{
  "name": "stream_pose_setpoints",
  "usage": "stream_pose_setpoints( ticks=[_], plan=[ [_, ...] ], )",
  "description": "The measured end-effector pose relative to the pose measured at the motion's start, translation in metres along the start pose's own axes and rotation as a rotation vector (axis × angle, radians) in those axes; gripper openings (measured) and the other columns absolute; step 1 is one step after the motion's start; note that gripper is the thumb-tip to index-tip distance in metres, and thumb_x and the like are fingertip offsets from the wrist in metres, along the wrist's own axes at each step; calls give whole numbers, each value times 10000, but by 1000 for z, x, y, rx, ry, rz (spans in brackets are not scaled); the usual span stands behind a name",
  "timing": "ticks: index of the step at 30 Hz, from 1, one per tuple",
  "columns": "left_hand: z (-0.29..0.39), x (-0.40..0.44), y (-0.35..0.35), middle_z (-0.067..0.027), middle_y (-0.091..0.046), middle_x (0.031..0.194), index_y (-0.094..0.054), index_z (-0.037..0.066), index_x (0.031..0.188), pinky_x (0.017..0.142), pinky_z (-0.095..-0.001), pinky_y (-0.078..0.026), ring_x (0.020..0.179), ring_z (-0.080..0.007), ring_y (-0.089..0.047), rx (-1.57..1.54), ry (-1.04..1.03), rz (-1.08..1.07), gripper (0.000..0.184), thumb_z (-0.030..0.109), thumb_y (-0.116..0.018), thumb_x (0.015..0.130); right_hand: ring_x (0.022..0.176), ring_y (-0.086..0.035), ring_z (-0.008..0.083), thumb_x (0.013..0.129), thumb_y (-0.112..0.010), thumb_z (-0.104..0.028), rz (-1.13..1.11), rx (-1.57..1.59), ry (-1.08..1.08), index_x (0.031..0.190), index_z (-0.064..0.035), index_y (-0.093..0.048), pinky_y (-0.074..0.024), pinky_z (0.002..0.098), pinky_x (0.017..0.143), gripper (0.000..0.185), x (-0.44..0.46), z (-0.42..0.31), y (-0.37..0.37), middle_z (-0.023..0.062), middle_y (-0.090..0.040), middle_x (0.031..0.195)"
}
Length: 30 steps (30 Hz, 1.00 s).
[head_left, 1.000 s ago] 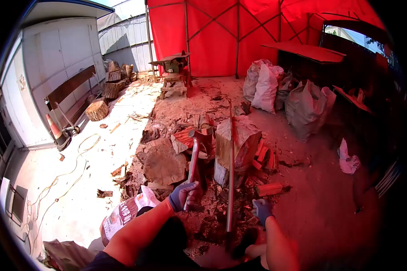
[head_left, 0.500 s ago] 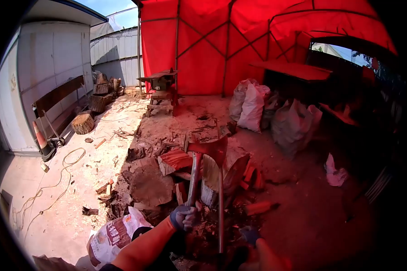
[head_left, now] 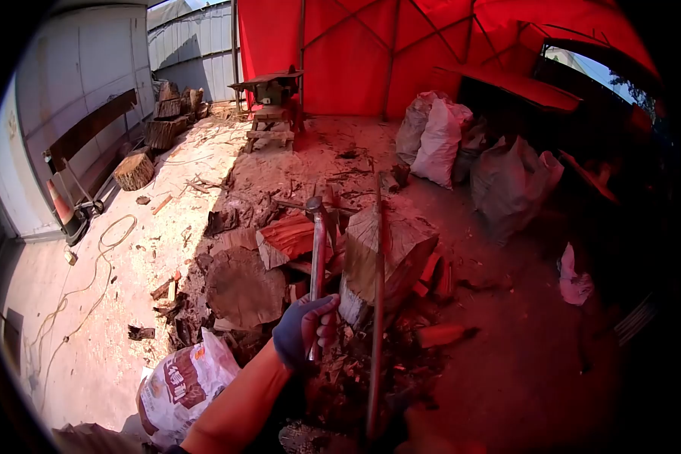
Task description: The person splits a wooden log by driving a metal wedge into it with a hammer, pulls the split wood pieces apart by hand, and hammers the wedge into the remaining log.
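My left hand (head_left: 306,329), in a grey-blue glove, is closed around the handle of a metal hammer (head_left: 319,250). The hammer stands upright, its head at the top. Just right of it rises a long axe handle (head_left: 377,318), nearly vertical; the axe head is hard to make out now. Behind the handle is a thick split log (head_left: 401,250) with a pale cut top. A split piece of firewood (head_left: 287,238) lies beyond the hammer, and a round chopping block (head_left: 246,287) is left of my hand. Of my right arm only a dark, blurred patch shows at the bottom edge; the hand cannot be seen.
A printed white bag (head_left: 185,386) sits at lower left. A rope (head_left: 102,265) trails over the sunlit floor. Full sacks (head_left: 443,140) stand at the back right, and a traffic cone (head_left: 62,204) is by the left wall. Bark and wood scraps litter the ground.
The view has tilted down. My left hand still grips the hammer, which has shifted slightly left. The axe head, plain before, no longer shows clearly. My right hand has dropped from sight.
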<state>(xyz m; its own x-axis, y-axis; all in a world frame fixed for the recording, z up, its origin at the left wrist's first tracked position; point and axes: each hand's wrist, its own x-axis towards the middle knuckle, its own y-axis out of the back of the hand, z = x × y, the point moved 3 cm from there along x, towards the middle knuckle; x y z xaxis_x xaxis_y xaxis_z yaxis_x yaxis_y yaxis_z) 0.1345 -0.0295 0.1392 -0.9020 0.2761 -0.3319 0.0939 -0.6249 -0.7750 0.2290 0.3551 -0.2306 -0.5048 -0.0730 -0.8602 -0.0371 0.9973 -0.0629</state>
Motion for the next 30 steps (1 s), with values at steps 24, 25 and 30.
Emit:
stream_pose_setpoints(
  ticks=[24, 25, 30],
  plan=[
    [36, 149, 14, -14, -501, 533, -520, 111, 771, 371, -281, -390, 400, -142, -486, 309, -114, 79, 295, 308, -638, 956, 606, -570, 177, 939, -624, -275, -2, 107, -125, 997, -72, -597, -498, 351, 556, 213, 47, -60, -58, 57, -610, 780],
    [39, 156, 11, 0, -501, 545, -528, 122, 776, 379, -286, -396, 415, -138, -490, 282, -94, 23, 287, 316, -645, 952, 605, -569, 176, 939, -623, -273, 4, 105, -116, 997, -71, -595, -497, 351, 554, 211, 34, -66, -57, 57, -610, 781],
    [38, 200, 8, -9, -465, 481, -506, 129, 666, 347, -288, -371, 360, -152, -455, 240, -113, 17, 403, 383, -632, 952, 600, -563, 175, 942, -616, -261, 15, 109, -48, 998, -69, -586, -493, 350, 547, 202, -24, -99, -43, 59, -610, 785]
  ],
)
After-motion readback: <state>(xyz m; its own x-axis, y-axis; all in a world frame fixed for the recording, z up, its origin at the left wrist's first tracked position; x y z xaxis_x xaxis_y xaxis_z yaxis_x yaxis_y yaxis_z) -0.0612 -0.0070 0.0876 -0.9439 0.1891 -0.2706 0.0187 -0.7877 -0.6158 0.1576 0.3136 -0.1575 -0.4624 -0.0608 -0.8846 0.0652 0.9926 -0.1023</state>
